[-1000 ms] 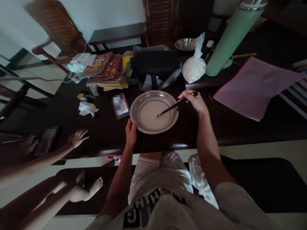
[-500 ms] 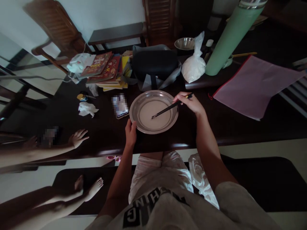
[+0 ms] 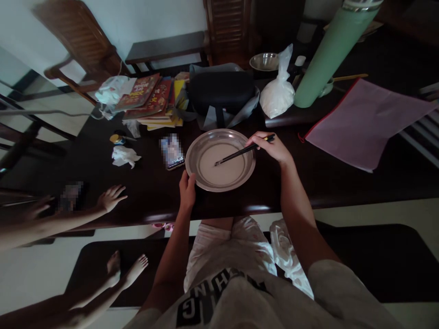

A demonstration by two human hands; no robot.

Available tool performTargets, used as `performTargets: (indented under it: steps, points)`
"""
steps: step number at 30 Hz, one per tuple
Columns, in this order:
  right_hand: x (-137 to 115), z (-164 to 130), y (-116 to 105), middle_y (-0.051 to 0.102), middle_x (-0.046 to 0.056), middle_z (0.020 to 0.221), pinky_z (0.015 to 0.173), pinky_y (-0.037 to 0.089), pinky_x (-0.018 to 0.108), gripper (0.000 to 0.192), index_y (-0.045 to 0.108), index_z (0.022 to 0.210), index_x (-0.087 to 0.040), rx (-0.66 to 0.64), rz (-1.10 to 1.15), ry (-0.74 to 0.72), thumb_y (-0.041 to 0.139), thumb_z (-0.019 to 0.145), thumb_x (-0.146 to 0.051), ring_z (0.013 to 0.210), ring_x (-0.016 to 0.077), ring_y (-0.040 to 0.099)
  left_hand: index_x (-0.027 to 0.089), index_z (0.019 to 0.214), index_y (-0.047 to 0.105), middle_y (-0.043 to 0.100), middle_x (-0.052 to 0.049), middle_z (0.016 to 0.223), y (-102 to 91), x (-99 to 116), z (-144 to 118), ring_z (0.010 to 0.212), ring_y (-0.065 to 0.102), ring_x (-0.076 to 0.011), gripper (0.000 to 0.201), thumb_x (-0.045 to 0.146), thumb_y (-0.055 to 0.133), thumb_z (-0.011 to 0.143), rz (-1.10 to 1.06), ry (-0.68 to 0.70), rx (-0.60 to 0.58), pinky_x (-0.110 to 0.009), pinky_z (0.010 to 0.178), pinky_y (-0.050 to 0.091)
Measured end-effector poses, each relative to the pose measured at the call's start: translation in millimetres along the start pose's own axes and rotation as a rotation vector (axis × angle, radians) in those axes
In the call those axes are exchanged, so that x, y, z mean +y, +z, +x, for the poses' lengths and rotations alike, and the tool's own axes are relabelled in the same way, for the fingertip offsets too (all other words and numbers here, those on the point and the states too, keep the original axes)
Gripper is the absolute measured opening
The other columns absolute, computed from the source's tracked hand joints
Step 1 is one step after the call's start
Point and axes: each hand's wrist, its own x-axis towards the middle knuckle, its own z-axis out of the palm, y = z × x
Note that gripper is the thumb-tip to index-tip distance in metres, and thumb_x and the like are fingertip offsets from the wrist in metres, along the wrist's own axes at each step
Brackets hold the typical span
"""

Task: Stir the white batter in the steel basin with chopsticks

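Note:
A round metal bowl (image 3: 246, 176) with a pale, milky liquid (image 3: 219, 170) in it stands near the front edge of the dark table. My left hand (image 3: 187, 189) grips its near left rim, thumb on top and the other fingers partly hidden at the side. In my right hand (image 3: 267, 145), above the right rim, is a pair of dark chopsticks (image 3: 236, 156), slanting down to the left. Their tips are in the liquid left of the bowl's middle. A phone (image 3: 172, 151) lies just left of the bowl.
Behind the bowl sit a black bag (image 3: 221, 91), stacked books (image 3: 147, 100) and a tied plastic bag of white powder (image 3: 277, 98). A green bottle (image 3: 334, 59) and a pink mesh pouch (image 3: 366, 123) are at right. Another person's hand (image 3: 112, 198) rests at left near crumpled tissue (image 3: 125, 156).
The chopstick tips have shifted slightly left and away from me in the liquid. My left hand and the bowl stay put. At far left, the other person's legs and arm moved a little.

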Motion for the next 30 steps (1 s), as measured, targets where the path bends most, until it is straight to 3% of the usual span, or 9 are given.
performTargets:
  steps: [5,11,14,17,20,24,28,30]
  points:
    - [2.9,-1.5,-7.8,0.073,0.001,0.073,0.056,0.041,0.027,0.037,0.074,0.083,-0.025,0.154,0.01,0.02,0.058,0.085,-0.058,0.072,0.0152,0.066,0.017,0.086,0.06,0.056,-0.001,0.079,0.5,0.4,-0.3,0.075,0.051,-0.0144,0.031,0.048,0.054,0.084,-0.004,0.002,-0.009,-0.025,0.073,0.043]
    - [-0.9,-0.2,-0.1,0.075,0.002,0.082,0.059,0.042,0.027,0.039,0.074,0.082,-0.024,0.007,0.04,0.032,0.059,0.083,-0.059,0.076,0.0144,0.066,0.017,0.086,0.059,0.056,0.0,0.078,-0.5,-0.2,0.6,0.074,0.05,-0.0147,0.031,0.048,0.054,0.084,-0.005,0.009,-0.017,-0.025,0.074,0.043]
    - [1.2,0.3,-3.6,0.075,0.002,0.081,0.059,0.043,0.026,0.037,0.074,0.085,-0.024,0.074,0.036,0.023,0.059,0.084,-0.058,0.079,0.0151,0.068,0.017,0.087,0.06,0.057,-0.001,0.079,-0.4,-0.6,0.9,0.075,0.051,-0.0149,0.031,0.048,0.054,0.084,-0.006,0.007,-0.013,-0.026,0.074,0.043]
    - [4.1,-0.6,-9.0,0.072,0.0,0.069,0.055,0.039,0.026,0.035,0.073,0.083,-0.024,0.169,0.043,0.013,0.059,0.085,-0.056,0.07,0.0144,0.067,0.017,0.086,0.061,0.057,-0.001,0.079,-0.4,-1.6,1.0,0.075,0.051,-0.0148,0.031,0.047,0.055,0.084,-0.003,0.013,-0.006,-0.025,0.073,0.043]
    - [3.5,-0.8,-6.3,0.073,0.0,0.07,0.058,0.043,0.027,0.035,0.073,0.083,-0.024,0.104,0.056,0.017,0.058,0.086,-0.056,0.068,0.014,0.066,0.017,0.085,0.06,0.057,-0.001,0.078,-0.8,-2.6,1.1,0.073,0.051,-0.0143,0.031,0.048,0.056,0.084,-0.007,0.013,-0.003,-0.025,0.072,0.042]
    - [1.9,0.2,0.1,0.076,0.002,0.081,0.073,0.051,0.03,0.036,0.073,0.085,-0.023,0.06,0.061,-0.014,0.058,0.085,-0.056,0.083,0.0161,0.07,0.017,0.084,0.06,0.056,0.0,0.077,-0.7,-3.0,1.1,0.073,0.05,-0.0138,0.032,0.049,0.056,0.084,-0.005,0.016,0.002,-0.025,0.071,0.042]
    - [3.2,-1.1,-5.0,0.074,0.001,0.071,0.057,0.044,0.027,0.037,0.072,0.084,-0.023,0.202,0.046,-0.015,0.058,0.085,-0.057,0.07,0.0147,0.069,0.016,0.084,0.06,0.057,0.0,0.077,-0.1,-1.3,0.6,0.074,0.05,-0.0136,0.032,0.049,0.057,0.084,-0.012,0.015,-0.003,-0.025,0.073,0.043]
    - [2.0,-2.0,-5.7,0.074,0.001,0.069,0.056,0.043,0.026,0.037,0.072,0.084,-0.023,0.179,0.052,-0.001,0.057,0.086,-0.056,0.066,0.014,0.067,0.016,0.086,0.06,0.057,0.0,0.078,-0.2,-0.3,0.5,0.075,0.051,-0.014,0.032,0.048,0.056,0.084,-0.013,0.016,-0.009,-0.025,0.073,0.043]
